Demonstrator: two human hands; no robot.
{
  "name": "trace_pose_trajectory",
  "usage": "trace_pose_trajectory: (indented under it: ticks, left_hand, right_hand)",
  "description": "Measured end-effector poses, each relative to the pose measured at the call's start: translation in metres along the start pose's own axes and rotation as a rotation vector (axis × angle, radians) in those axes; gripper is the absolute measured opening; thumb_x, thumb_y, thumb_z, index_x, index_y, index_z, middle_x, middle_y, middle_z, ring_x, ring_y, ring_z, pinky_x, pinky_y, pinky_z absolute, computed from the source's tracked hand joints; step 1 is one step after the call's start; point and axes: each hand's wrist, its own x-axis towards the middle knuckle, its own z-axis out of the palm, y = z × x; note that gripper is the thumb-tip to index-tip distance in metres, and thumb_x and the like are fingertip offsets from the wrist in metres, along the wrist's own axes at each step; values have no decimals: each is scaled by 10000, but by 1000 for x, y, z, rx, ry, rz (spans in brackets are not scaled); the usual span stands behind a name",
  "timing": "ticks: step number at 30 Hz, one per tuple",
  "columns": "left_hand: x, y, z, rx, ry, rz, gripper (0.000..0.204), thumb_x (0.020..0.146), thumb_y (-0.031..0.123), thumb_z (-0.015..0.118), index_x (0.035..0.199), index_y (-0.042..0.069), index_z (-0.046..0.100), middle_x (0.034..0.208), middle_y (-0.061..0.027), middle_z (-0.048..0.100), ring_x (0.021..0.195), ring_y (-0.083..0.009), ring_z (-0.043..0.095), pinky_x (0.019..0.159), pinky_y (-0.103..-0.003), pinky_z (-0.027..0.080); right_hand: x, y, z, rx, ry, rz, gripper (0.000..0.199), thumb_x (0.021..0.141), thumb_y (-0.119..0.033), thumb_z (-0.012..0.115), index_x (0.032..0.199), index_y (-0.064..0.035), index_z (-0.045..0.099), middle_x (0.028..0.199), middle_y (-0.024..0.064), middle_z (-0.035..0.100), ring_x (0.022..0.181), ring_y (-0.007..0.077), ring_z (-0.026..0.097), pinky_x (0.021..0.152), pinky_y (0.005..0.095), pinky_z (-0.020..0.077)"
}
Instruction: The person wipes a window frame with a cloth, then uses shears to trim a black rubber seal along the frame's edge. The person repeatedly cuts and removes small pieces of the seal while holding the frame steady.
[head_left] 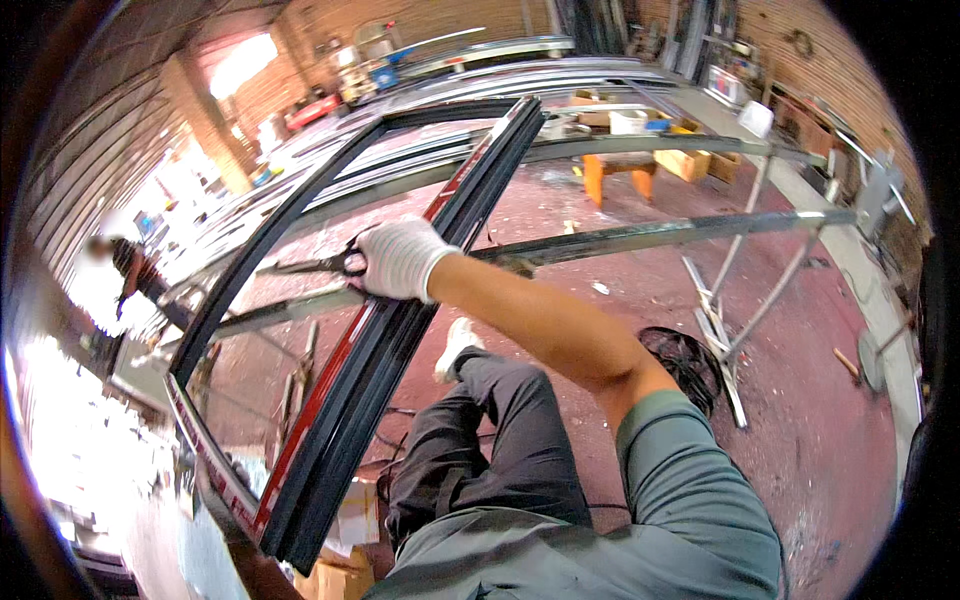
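Observation:
A dark metal window or door frame [330, 430] with red-and-white film strips lies tilted in front of me, across a metal rack [640, 236]. My right hand [395, 260], in a white striped glove, is closed round the black handles of a pair of scissors [310, 266]. Their blades point left over the frame's opening, and the hand rests against the frame's thick near side. At the lower left, my left hand [214, 506] is beside the frame's near corner; the frame hides most of it, and its fingers do not show.
Rack legs [765, 300] stand to the right, with a coil of black cable [682, 368] on the red floor. Farther back are an orange stool [618, 172], boxes [685, 163] and long metal profiles [480, 75]. Another person [140, 270] is at the far left.

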Motion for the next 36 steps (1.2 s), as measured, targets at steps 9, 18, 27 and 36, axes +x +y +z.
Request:
trace_pose_trajectory:
  ticks: [9, 18, 27, 36]
  left_hand:
    - [113, -51, 81, 65, -469, 24, 446, 1046, 410, 504, 1295, 41, 532, 1048, -114, 632, 843, -174, 640, 671, -261, 584]
    - [166, -52, 149, 150, -791, -138, 513, 1050, 420, 503, 1395, 40, 491, 1229, -125, 609, 1003, -225, 638, 818, -316, 575]
    - [127, -45, 24, 78, -662, -263, 580, 1042, 438, 513, 1443, 21, 481, 1336, -143, 612, 1139, -268, 636, 963, -397, 552]
    - [70, -43, 40, 17, -629, -177, 549, 982, 443, 624, 1345, 32, 586, 1260, -113, 662, 1150, -243, 633, 991, -416, 512]
  right_hand:
    - [-94, 33, -33, -23, 190, 175, 307, 836, -443, 684, 915, -149, 728, 900, 99, 728, 901, 324, 711, 810, 461, 527]
    - [-111, 25, -39, 11, 174, 231, 352, 804, -441, 728, 949, -120, 742, 857, 128, 731, 883, 312, 724, 827, 428, 531]
    - [-125, 69, -62, 8, 200, 285, 440, 881, -498, 716, 985, -71, 734, 817, 192, 720, 792, 369, 722, 688, 462, 565]
    - [-159, 144, -70, -223, 389, 413, 295, 820, -265, 804, 951, -45, 658, 879, 209, 687, 881, 405, 668, 747, 450, 535]
